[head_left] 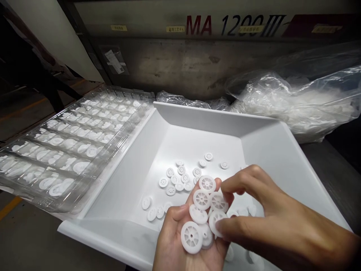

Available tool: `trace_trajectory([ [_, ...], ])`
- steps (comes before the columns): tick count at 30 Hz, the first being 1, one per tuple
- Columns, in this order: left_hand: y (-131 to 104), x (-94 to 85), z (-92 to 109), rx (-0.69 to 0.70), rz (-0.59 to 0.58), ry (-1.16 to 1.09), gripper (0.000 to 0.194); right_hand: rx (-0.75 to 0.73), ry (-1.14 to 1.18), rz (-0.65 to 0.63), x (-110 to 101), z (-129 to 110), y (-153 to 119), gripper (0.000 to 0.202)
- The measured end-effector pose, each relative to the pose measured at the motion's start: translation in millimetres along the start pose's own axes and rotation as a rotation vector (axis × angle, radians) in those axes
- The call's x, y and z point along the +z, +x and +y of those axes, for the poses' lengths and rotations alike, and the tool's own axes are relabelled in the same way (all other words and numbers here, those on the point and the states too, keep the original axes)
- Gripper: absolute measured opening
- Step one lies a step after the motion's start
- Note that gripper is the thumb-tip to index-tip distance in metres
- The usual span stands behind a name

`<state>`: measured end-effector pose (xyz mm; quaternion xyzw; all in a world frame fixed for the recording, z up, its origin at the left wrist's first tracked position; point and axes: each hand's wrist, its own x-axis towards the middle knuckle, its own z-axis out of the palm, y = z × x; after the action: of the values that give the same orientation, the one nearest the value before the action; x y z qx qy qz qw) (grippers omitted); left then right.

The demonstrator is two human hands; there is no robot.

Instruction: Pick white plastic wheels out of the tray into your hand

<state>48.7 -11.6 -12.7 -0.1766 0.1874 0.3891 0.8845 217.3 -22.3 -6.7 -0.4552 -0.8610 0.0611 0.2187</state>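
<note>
Lower centre of the frame: the left hand (180, 241), palm up and open, cradles a pile of white wheels (201, 214) over the near rim of the white bin (265, 150), while the right hand (262, 214) pinches one wheel, open bin floor behind.

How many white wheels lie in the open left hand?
6 white wheels show on the left hand: four toward the fingertips, two on the palm; the right hand may hide more.
</note>
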Motion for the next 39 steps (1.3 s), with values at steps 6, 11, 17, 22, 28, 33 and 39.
trace_trajectory([
  [6,-1.2,-2.6,-0.2,0.015,-0.038,-0.002,0.045,-0.037,0.105,-0.227,-13.0,-2.5,11.5,0.019],
  [11,-1.3,-3.4,-0.5,0.025,-0.005,-0.023,0.053,-0.135,0.148,-0.236,-14.0,-4.7,17.4,0.033],
  [17,-1.1,-6.3,1.6,0.05,-0.086,0.007,0.05,-0.116,0.188,-0.212,-10.4,-9.0,19.1,0.041],
  [22,0.7,-14.3,2.2,0.086,-0.154,0.02,0.046,-0.133,0.124,-0.223,-10.6,-9.9,19.6,0.038],
  [28,1.9,-24.4,2.4,0.097,-0.211,0.055,0.047,-0.055,0.078,-0.195,-13.9,-9.7,13.9,0.03],
  [33,2.1,-18.6,2.3,0.093,-0.145,0.132,0.061,-0.097,0.144,-0.236,-11.2,-11.9,11.1,0.028],
  [39,2.9,-13.3,2.3,0.1,-0.094,0.184,0.066,-0.209,0.106,-0.173,-2.5,-22.2,15.4,0.031],
])
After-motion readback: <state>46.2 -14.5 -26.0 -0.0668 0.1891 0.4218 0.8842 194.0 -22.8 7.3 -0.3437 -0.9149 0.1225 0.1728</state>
